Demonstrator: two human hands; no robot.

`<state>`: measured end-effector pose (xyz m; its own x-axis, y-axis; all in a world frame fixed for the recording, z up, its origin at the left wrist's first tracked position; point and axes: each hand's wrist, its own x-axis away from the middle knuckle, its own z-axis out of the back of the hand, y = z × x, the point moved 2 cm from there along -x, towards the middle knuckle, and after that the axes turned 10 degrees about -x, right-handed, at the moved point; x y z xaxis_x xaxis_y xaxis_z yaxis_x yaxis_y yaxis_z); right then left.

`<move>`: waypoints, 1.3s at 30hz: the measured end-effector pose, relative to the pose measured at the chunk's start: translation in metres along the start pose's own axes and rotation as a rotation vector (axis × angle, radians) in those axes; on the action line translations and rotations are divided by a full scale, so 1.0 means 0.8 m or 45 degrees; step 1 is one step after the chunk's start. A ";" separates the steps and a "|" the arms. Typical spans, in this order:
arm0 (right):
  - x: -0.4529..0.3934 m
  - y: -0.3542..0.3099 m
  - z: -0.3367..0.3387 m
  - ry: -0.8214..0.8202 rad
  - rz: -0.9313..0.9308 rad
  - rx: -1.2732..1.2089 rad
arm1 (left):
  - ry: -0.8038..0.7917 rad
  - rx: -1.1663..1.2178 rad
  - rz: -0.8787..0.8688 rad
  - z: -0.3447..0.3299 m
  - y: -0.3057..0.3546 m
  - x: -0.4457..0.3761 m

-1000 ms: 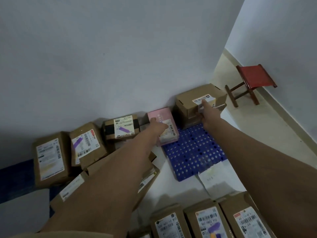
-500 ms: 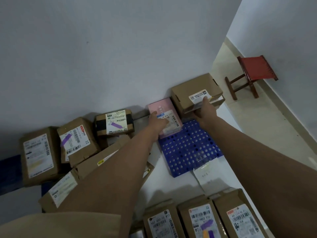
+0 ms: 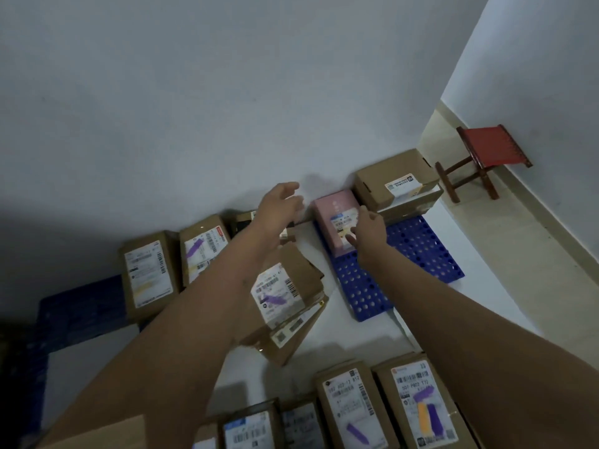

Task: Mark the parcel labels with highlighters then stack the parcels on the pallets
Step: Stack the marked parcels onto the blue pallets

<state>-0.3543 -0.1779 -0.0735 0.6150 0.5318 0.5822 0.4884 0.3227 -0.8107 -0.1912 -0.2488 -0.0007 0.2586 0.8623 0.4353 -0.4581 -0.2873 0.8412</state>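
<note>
A pink parcel [image 3: 334, 205] with a white label lies on the back left corner of the blue perforated pallet [image 3: 421, 251], against the wall. My right hand [image 3: 368, 230] rests on its label, fingers spread loosely and thumb on the label's lower part. To its right, a brown parcel [image 3: 389, 176] sits on another box on the pallet. My left hand [image 3: 280, 205] hovers open and empty to the left of the pink parcel, above a dark-banded box mostly hidden by my wrist. No highlighter is in view.
Brown parcels [image 3: 147, 273] with marked labels lean along the wall at left, on a dark blue pallet [image 3: 81, 303]. A tilted stack of parcels [image 3: 285, 286] lies in the middle. Several labelled parcels [image 3: 418, 403] line the bottom edge. A red stool [image 3: 486, 150] stands at right.
My left hand let go of the pink parcel and lifted to the left. My right hand left the brown parcel and came down onto the pink parcel's label.
</note>
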 end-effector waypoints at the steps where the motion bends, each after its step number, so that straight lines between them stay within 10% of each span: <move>1: 0.015 0.010 -0.006 -0.010 0.021 0.031 | 0.049 0.023 -0.024 0.025 -0.005 0.013; 9: 0.105 0.093 -0.009 -0.024 -0.025 0.269 | 0.522 0.108 0.114 0.145 -0.118 0.120; 24: 0.127 0.132 -0.008 -0.302 -0.383 0.260 | 0.137 0.115 0.420 0.092 -0.194 0.165; 39: 0.144 0.121 0.032 -0.223 -0.060 -0.304 | -0.090 0.362 0.304 0.077 -0.190 0.185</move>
<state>-0.2517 -0.0653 -0.0866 0.4822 0.6541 0.5828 0.6587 0.1679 -0.7334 -0.0308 -0.1036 -0.0441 0.2361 0.7291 0.6424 -0.2607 -0.5894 0.7646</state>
